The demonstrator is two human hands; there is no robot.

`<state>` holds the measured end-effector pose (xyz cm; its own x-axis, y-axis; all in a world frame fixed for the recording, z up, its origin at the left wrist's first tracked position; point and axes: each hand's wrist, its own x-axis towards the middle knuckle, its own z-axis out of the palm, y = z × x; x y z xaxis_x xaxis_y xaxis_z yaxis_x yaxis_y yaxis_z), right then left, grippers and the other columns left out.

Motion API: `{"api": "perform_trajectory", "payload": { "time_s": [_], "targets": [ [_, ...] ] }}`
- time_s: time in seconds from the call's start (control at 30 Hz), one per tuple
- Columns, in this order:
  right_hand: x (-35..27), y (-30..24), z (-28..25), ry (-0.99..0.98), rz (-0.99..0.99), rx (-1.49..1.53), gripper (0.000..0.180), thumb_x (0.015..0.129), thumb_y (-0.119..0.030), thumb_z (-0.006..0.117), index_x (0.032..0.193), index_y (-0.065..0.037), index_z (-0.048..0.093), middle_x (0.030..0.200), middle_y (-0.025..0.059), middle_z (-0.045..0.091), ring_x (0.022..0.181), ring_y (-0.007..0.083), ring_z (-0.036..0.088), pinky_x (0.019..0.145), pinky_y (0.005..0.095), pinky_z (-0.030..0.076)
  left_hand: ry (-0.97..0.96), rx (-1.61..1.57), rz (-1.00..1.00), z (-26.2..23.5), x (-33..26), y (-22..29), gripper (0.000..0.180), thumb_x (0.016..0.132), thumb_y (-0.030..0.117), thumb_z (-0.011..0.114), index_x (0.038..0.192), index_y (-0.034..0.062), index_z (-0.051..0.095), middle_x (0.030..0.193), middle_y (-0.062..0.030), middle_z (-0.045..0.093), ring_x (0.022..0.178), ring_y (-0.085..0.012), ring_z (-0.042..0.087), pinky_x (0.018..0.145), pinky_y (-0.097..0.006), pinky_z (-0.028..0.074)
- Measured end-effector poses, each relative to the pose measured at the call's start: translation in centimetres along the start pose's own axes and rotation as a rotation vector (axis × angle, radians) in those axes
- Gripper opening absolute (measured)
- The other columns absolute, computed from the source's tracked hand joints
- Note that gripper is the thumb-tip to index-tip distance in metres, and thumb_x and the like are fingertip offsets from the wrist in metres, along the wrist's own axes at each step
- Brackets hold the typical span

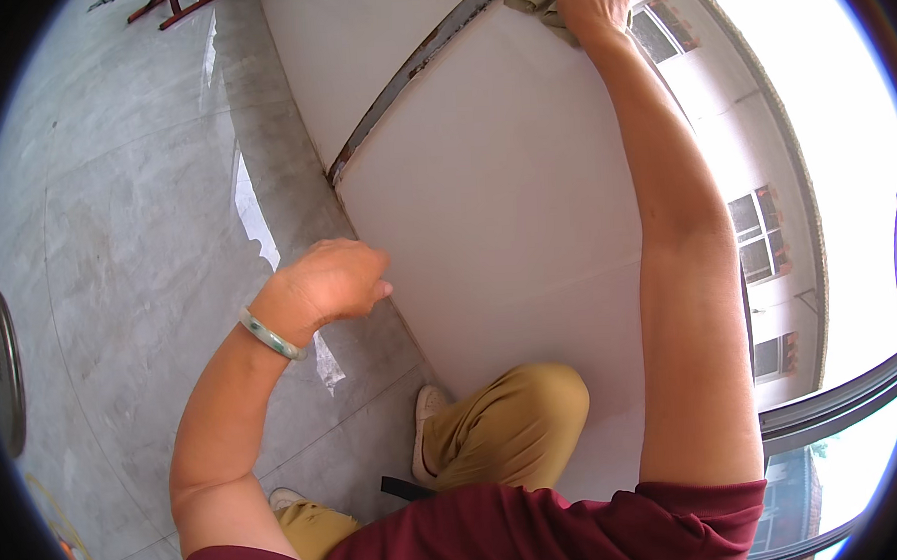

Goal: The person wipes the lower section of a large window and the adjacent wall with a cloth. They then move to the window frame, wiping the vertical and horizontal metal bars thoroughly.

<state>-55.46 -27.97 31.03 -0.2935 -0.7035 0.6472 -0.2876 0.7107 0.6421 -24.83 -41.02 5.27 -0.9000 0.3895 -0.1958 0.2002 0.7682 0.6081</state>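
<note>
Right hand (595,5) grips the crumpled cloth (533,0) just beside the upper end of the dark strip (412,68); left hand (330,280), half-curled, contents hidden, is farther from the cloth, nearer the strip's lower end.

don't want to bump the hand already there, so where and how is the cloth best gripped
Probably pinch the bunched folds of the cloth from the person's left: they stick out there, while the right hand covers its middle.

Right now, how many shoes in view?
2: one shoe near the foot of the white wall; the other shoe farther left, partly hidden by the trousers. No others show.
</note>
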Motion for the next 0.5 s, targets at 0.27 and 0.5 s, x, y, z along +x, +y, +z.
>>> {"api": "perform_trajectory", "payload": {
  "time_s": [0.27, 0.5],
  "targets": [
    [-3.0, 1.6, -3.4, -0.064, -0.287, -0.151, 0.031, 0.092, -0.023, 0.057, 0.118, -0.008, 0.065, 0.129, 0.0103, 0.064, 0.12, 0.0256, 0.059, 0.101, 0.0423, 0.041, 0.071, -0.032, 0.039, -1.8, -2.4, 0.8, 0.033, 0.097, 0.026, 0.058, 0.12, 0.0021, 0.059, 0.11, -0.0167, 0.066, 0.111, -0.035, 0.059, 0.096, -0.045, 0.047],
    [-6.1, 4.3, -5.9, -0.182, -0.396, -0.085, 0.037, 0.088, -0.004, 0.053, 0.123, -0.007, 0.064, 0.138, 0.0082, 0.059, 0.137, 0.0223, 0.047, 0.11, 0.0412, 0.033, 0.151, -0.047, 0.135, -2.0, -2.5, 0.6, 0.031, 0.097, 0.027, 0.058, 0.115, 0.0015, 0.06, 0.103, -0.017, 0.067, 0.107, -0.0352, 0.06, 0.093, -0.045, 0.048]
  ]
}}
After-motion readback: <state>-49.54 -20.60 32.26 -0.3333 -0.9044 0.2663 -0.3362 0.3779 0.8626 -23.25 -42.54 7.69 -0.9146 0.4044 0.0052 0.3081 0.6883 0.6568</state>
